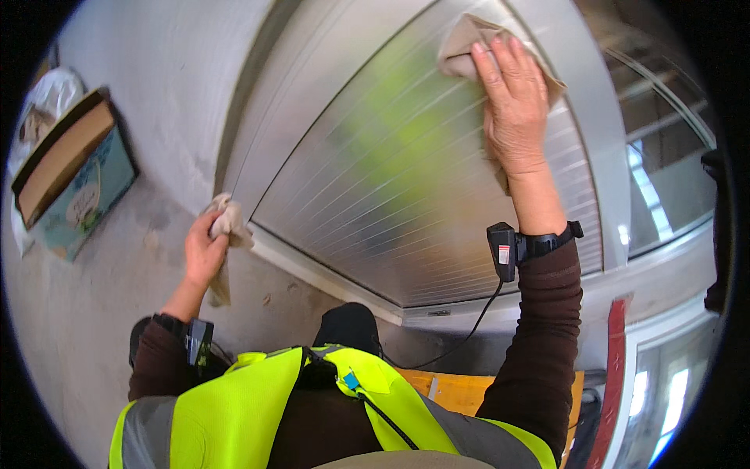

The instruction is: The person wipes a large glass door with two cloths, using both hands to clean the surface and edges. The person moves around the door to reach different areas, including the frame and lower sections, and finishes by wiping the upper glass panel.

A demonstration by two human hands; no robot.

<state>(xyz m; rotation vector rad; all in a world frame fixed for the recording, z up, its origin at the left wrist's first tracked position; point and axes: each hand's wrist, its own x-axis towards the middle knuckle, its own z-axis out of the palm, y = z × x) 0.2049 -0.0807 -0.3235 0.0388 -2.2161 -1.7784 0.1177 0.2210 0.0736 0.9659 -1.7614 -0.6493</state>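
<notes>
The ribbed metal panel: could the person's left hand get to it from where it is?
Probably yes: the left hand is near the lower-left corner of the ribbed metal panel, and nothing visible seems to block it. It already holds a crumpled cloth, though, so the cloth might touch first.

The marked grey floor (pixel 86 328) carries 1 open, teal-sided cardboard box (pixel 87 197) at left.
</notes>
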